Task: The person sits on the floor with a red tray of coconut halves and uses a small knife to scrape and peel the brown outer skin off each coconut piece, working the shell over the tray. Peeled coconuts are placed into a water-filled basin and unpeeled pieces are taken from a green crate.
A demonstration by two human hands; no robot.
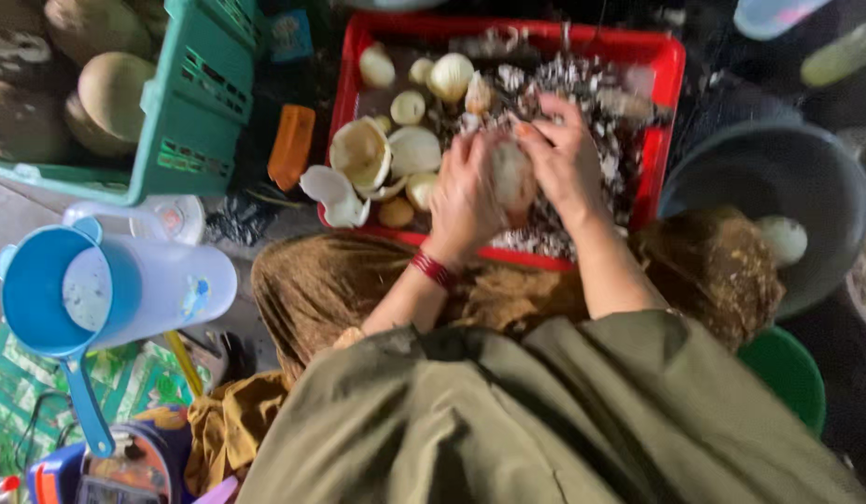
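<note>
Both my hands meet over a red plastic crate (671, 65). My left hand (463, 191), with a red band at the wrist, cups a pale round peeled coconut (513, 175). My right hand (565, 154) presses on the same coconut from the right and above. Whether a blade is in my right hand is hidden. Inside the crate lie several pale coconut pieces (363, 149) and round peeled ones (450, 75) on the left, and a heap of grey-white shavings (582, 79) on the right. My olive sleeves and a brown cloth (321, 280) over my lap fill the lower frame.
A green crate (195, 112) with brown coconuts stands at far left. A blue scoop (50, 299) sits in a clear jug (172, 280) at left. A dark grey basin (778, 177) holding one white peeled coconut (783, 238) is at right, a green bucket (788, 373) below it.
</note>
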